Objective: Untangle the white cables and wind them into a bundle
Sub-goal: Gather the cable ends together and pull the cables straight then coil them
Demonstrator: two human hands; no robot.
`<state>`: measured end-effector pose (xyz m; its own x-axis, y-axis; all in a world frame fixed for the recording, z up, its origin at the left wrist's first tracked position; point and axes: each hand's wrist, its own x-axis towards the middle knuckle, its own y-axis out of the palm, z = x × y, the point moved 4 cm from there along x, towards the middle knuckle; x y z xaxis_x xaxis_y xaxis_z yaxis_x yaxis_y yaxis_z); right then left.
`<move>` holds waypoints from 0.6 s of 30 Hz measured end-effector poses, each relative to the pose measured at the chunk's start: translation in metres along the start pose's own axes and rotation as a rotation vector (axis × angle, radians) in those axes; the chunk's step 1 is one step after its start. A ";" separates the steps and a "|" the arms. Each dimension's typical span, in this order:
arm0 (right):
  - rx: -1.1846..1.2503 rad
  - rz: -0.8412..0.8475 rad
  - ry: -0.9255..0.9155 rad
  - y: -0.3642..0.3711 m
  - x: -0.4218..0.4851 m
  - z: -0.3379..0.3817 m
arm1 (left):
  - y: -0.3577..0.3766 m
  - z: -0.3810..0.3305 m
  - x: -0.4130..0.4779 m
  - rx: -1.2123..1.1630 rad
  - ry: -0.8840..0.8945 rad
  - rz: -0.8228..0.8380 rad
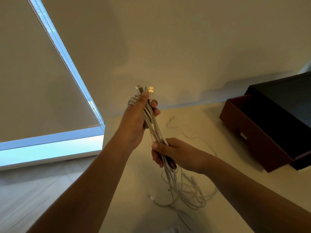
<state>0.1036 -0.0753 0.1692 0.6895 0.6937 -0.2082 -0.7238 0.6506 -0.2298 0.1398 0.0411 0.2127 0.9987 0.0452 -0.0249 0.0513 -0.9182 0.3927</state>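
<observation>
The white cables (155, 130) are long and thin, bunched together mid-frame with plugs poking up. The left hand (136, 120) grips their top, the right hand (170, 152) grips lower. Loose loops hang onto the worktop (218, 145).

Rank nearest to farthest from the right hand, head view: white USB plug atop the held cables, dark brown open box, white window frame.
1. White USB plug: above the right hand, up the white cables it grips, by the left hand.
2. Dark brown open box: on the table, off to the right.
3. White window frame: far left, beyond the table.
</observation>
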 end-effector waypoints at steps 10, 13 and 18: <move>0.070 -0.212 0.010 -0.006 0.003 -0.017 | -0.007 0.000 0.003 -0.111 -0.027 0.042; 0.156 -0.158 -0.027 -0.010 -0.001 -0.010 | -0.010 -0.003 0.003 -0.097 -0.014 0.035; 0.098 -0.103 -0.049 -0.012 -0.003 0.002 | -0.010 0.000 0.001 -0.111 -0.017 0.041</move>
<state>0.1100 -0.0842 0.1742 0.7599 0.6345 -0.1415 -0.6500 0.7443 -0.1531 0.1401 0.0503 0.2090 0.9997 0.0010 -0.0224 0.0120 -0.8700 0.4928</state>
